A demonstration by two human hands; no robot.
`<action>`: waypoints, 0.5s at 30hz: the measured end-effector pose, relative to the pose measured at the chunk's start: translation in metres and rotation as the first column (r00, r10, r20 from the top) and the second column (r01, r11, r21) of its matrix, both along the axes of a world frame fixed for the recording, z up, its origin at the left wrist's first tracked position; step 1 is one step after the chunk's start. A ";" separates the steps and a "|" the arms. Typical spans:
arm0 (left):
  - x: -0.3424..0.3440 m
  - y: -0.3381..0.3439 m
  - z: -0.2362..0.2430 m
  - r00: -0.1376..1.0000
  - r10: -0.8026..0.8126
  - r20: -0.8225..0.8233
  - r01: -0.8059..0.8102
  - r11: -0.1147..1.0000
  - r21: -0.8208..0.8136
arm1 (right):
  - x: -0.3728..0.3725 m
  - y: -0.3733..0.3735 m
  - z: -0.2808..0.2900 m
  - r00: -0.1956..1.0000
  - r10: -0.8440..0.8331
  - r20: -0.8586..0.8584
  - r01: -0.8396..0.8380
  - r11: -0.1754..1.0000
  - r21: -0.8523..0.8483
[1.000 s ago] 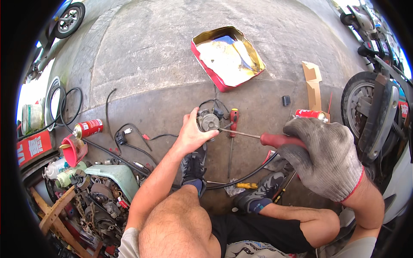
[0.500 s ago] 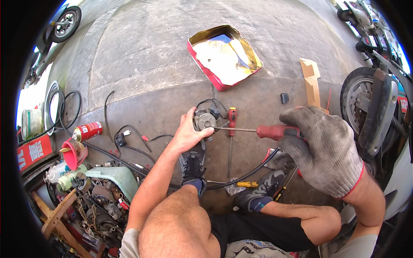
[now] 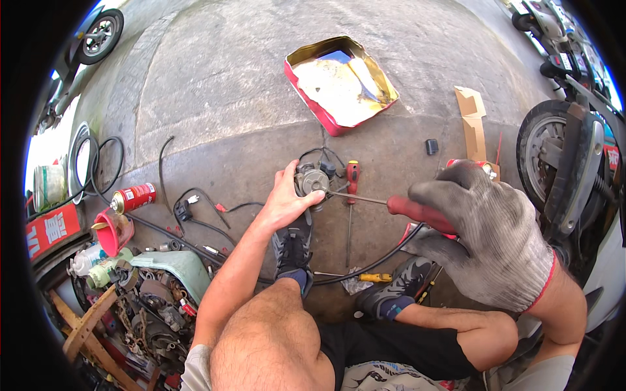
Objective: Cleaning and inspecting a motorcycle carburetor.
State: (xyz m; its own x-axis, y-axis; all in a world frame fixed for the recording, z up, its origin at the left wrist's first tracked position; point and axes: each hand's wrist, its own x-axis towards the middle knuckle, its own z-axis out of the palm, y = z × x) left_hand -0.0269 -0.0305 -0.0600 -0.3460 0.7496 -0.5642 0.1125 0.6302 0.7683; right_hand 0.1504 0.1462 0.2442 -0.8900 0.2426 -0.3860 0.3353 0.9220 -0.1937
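Now a looser right hand (image 3: 492,234) around the red-handled screwdriver (image 3: 417,210).

Silver-grey round metal part (image 3: 314,182). Red-handled screwdriver (image 3: 417,210), steel-grey shaft. Grey knitted work glove (image 3: 499,234), red cuff edge. Second long screwdriver (image 3: 353,184): red handle, yellow end. Red-walled tin tray (image 3: 314,109), gold inside. Red cylindrical spray can (image 3: 134,197), gold base. Tan folded cardboard (image 3: 473,130).

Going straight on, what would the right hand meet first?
The round metal part in the left hand: the tip of the held screwdriver looks at or near its edge. The loose red screwdriver seems to lie underneath that line, but depth is unclear.
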 end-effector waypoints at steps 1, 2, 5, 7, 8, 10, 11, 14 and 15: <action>0.000 0.000 0.000 1.000 0.008 -0.005 -0.008 1.000 -0.002 | -0.001 0.001 0.001 1.000 0.014 0.015 -0.014 1.000 0.000; 0.000 -0.001 0.000 1.000 0.011 -0.005 -0.011 1.000 -0.004 | -0.001 0.001 0.001 0.999 0.028 0.031 -0.028 1.000 0.001; -0.001 0.000 0.000 1.000 0.014 -0.006 -0.014 1.000 0.003 | 0.002 0.003 0.001 0.997 0.052 0.063 -0.053 0.999 0.006; 0.000 -0.001 -0.002 0.999 0.002 -0.033 -0.002 1.000 0.001 | 0.008 0.002 -0.006 0.995 -0.050 -0.081 0.050 0.999 -0.001; -0.001 0.000 -0.002 0.999 0.001 -0.033 -0.001 1.000 0.003 | 0.006 0.003 -0.006 0.995 -0.051 -0.081 0.051 0.999 0.000; 0.000 -0.001 0.000 1.000 0.027 -0.008 -0.027 1.000 -0.002 | 0.000 0.005 -0.006 0.975 -0.118 -0.191 0.079 0.977 -0.200; 0.000 -0.002 0.000 1.000 0.028 -0.008 -0.028 1.000 -0.004 | 0.000 0.003 -0.005 0.975 -0.117 -0.191 0.078 0.976 -0.203; -0.001 0.000 -0.001 1.000 0.029 -0.001 -0.029 1.000 0.006 | 0.001 -0.003 -0.002 0.998 -0.054 -0.042 0.053 0.998 -0.017; 0.000 -0.001 -0.002 1.000 0.017 -0.026 -0.017 1.000 0.011 | 0.000 -0.001 -0.004 0.999 -0.033 -0.035 0.034 0.999 0.019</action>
State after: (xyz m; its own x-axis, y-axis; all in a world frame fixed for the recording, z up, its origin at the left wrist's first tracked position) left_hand -0.0266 -0.0318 -0.0625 -0.3729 0.7498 -0.5466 0.1217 0.6235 0.7723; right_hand 0.1505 0.1451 0.2402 -0.8941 0.2799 -0.3497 0.3596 0.9140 -0.1879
